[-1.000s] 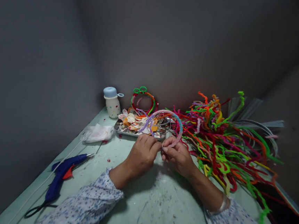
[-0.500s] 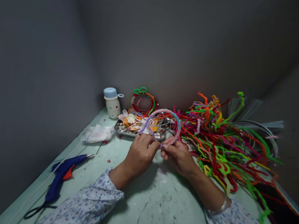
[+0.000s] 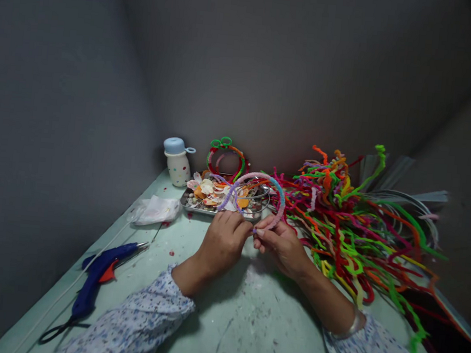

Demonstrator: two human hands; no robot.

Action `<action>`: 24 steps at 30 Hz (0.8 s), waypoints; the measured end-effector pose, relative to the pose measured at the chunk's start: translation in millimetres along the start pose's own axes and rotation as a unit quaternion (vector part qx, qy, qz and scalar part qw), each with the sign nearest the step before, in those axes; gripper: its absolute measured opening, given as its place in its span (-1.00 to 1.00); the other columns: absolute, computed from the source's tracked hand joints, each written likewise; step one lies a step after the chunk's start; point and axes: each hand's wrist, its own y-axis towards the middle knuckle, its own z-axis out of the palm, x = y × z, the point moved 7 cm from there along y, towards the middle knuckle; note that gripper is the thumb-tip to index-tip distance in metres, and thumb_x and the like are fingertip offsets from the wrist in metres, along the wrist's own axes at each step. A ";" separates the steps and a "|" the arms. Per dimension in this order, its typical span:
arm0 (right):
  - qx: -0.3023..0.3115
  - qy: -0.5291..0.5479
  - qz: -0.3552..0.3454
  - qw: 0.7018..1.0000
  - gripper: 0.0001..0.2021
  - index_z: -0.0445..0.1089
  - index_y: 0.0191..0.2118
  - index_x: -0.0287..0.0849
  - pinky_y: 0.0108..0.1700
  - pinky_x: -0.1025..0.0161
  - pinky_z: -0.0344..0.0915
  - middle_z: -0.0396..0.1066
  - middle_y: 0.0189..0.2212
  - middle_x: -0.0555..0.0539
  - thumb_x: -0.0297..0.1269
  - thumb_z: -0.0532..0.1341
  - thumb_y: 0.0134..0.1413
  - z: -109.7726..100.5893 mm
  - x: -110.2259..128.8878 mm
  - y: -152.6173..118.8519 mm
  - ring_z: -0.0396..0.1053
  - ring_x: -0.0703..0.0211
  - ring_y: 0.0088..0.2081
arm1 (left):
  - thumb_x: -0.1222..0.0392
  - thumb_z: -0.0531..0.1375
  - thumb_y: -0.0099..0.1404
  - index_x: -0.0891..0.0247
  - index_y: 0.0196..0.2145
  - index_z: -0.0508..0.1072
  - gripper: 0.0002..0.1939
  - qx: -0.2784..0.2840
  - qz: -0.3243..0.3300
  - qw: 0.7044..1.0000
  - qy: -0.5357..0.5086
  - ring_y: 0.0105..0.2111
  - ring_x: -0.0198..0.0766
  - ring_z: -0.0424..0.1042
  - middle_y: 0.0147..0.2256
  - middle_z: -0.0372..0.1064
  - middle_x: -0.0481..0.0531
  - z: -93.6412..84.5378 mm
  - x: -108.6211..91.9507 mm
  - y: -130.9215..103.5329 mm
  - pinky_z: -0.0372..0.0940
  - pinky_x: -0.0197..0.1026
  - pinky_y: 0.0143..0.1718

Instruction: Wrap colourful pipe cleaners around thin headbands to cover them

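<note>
A hoop-shaped headband wrapped in pink, blue and purple fuzzy wire stands upright between my hands, its curve toward the wall. My left hand is closed around its left, purple end. The thumb and fingers of my right hand pinch the right end, where a small purple bit shows at the fingertips. A loose purple fuzzy wire curls inside the hoop. Much of what lies under my left fingers is hidden.
Behind the hands is a metal tray of decorations, with a green-and-red hoop at its back. A bottle, a plastic packet and a blue glue gun are at left. Tangled fuzzy wires spread at right.
Both hands keep nearly the same place and hold on the headband. The loose purple wire inside the hoop has shifted slightly.
</note>
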 end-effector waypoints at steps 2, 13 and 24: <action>-0.005 0.007 -0.003 1.000 -0.88 0.34 -0.39 -0.17 -0.50 0.34 0.16 0.41 -0.59 0.01 -0.28 0.29 0.01 -0.2 1.8 -0.3 0.27 0.30 -0.56 | 0.23 0.09 0.33 0.28 -0.28 0.43 -0.87 -0.012 -0.011 1.000 -0.020 -0.32 -0.19 0.27 -0.34 0.35 0.07 -2.1 1.8 0.8 0.15 -0.14 -0.30; -0.015 -0.023 -0.015 1.000 -0.89 0.34 -0.34 -0.17 -0.44 0.29 0.20 0.44 -0.55 0.01 -0.28 0.27 0.05 -6.2 -3.4 1.3 0.30 0.27 -0.53 | 0.27 0.09 0.32 0.30 -0.29 0.44 -0.87 -0.018 -0.019 0.999 -0.042 -0.29 -0.19 0.33 -0.35 0.37 0.07 -5.6 3.8 2.6 0.22 -0.11 -0.22; -0.016 -0.050 -0.010 0.999 -0.87 0.35 -0.33 -0.18 -0.44 0.29 0.19 0.45 -0.57 0.02 -0.27 0.28 0.03 -4.4 -3.3 1.1 0.30 0.28 -0.56 | 0.28 0.02 0.35 0.28 -0.27 0.45 -0.79 0.014 0.000 0.999 -0.030 -0.33 -0.21 0.29 -0.37 0.32 0.05 -1.2 1.9 1.2 0.19 -0.13 -0.25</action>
